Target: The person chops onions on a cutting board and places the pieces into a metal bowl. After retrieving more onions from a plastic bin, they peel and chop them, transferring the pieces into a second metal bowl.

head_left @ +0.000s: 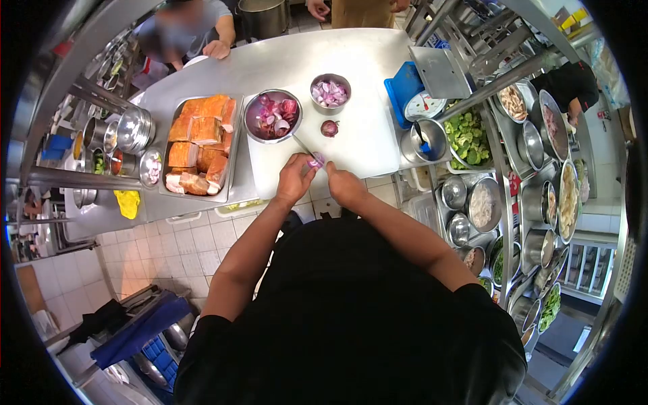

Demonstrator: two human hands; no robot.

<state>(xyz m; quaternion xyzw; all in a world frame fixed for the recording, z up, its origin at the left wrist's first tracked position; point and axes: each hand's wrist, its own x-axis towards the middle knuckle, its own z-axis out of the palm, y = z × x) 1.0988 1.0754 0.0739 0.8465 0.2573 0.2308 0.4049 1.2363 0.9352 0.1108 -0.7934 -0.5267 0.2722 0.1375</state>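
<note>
Shallot [316, 160] on board [364, 145] — peel bowl [273, 116] close beyond.

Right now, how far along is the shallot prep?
Done: a small bowl holds cut shallots, and a bigger bowl holds skins. In hand: the left hand and right hand meet at one shallot on the board, with a knife beside it. Left: one whole shallot waits on the board.

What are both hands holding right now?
Left hand: closed on the purple shallot.
Right hand: closed, seemingly on the knife.
</note>
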